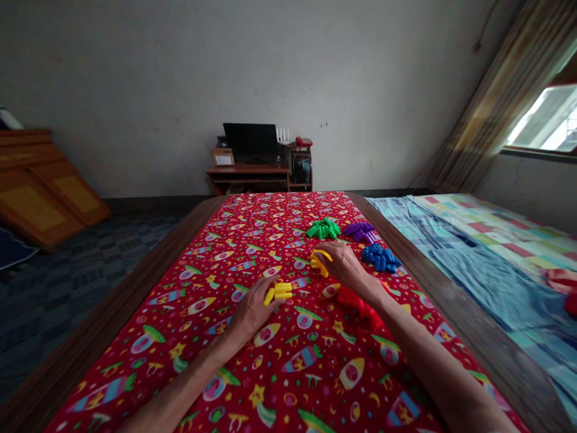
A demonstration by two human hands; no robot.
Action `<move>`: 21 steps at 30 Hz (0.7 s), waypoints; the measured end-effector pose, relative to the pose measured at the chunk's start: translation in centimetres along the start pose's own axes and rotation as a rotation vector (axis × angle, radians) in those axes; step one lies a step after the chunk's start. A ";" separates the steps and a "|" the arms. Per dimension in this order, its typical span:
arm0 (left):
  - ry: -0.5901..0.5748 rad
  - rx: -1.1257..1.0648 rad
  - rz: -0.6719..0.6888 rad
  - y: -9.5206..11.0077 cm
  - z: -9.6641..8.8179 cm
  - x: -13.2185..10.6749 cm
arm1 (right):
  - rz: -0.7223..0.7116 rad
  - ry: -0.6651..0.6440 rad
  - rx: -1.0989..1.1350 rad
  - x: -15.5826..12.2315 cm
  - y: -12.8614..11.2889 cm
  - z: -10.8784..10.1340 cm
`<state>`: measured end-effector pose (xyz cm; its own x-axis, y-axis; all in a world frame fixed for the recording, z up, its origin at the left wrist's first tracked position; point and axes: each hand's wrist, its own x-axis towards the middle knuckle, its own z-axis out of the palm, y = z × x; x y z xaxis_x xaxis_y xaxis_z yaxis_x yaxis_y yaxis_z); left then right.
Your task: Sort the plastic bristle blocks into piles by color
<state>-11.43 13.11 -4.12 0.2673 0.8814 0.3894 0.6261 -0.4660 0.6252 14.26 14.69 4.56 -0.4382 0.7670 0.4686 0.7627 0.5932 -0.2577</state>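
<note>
My left hand [258, 302] rests on the red cloth, its thumb and fingers curved round several small yellow plastic pieces [283, 290]. These pieces stick out past the fingertips to the right. A bit farther off, my right hand [341, 257] bends down over more yellow plastic pieces [321, 264], with its fingers closed about them. How firmly it grips them is hard to see. Under and beside my right forearm lies a heap of red pieces [358, 302], partly covered by the arm. Blue pieces [381, 258] lie just right of my right hand.
Heaps of green pieces [323, 228] and purple pieces [360, 231] lie beyond my right hand. The patterned cloth [288, 385] covers a dark wooden table [444, 297]. A bed [478, 264] stands at the right. Against the wall is a desk [247, 171] with a monitor [250, 142].
</note>
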 end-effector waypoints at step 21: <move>-0.045 0.071 0.079 1.5 1.0 -1.1 | 0.464 -0.094 -0.419 -0.6 4.0 -2.1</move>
<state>-10.04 11.48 -4.25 0.3497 0.8454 0.4038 0.6512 -0.5292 0.5439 18.57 16.07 5.01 -0.0429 0.9510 0.3062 0.9966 0.0625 -0.0542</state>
